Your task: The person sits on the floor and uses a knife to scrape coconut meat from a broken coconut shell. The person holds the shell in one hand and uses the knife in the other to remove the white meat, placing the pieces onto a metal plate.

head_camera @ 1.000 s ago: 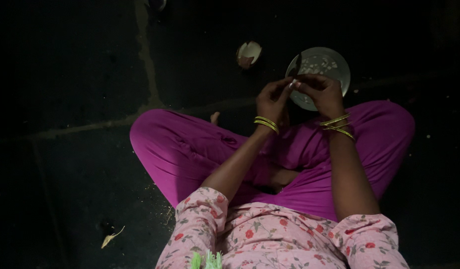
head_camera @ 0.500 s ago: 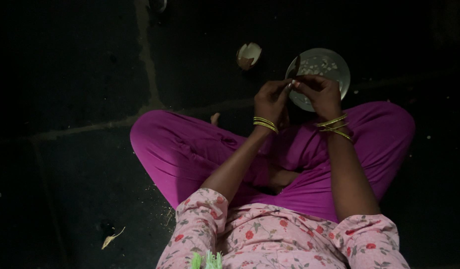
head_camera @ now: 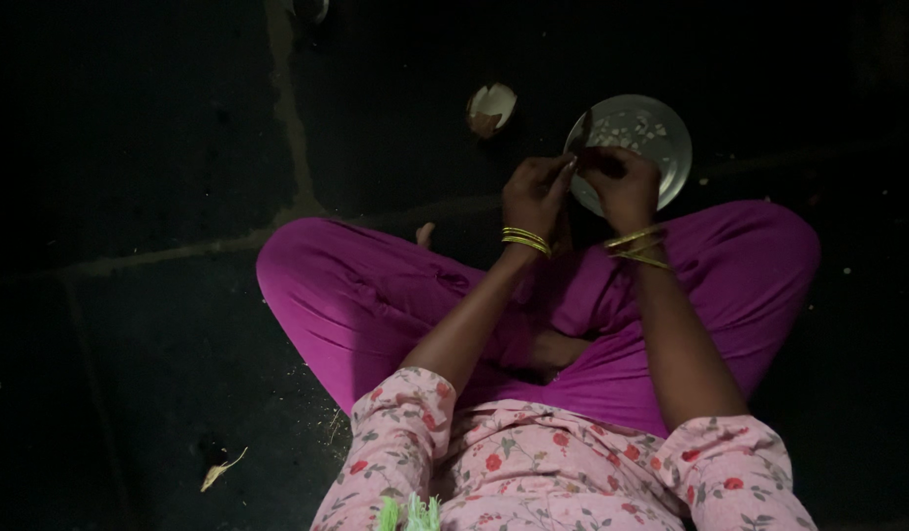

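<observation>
I sit cross-legged on the dark floor (head_camera: 130, 147), magenta trousers (head_camera: 376, 295) spread below my hands. A round metal plate (head_camera: 661, 138) with pale pieces lies just beyond them, a broken coconut shell (head_camera: 491, 106) to its left. My left hand (head_camera: 535, 194) and right hand (head_camera: 622, 187) meet over the plate's near edge, fingers curled narrow; what they pinch I cannot tell. A dark blade (head_camera: 584, 130) rises between them.
</observation>
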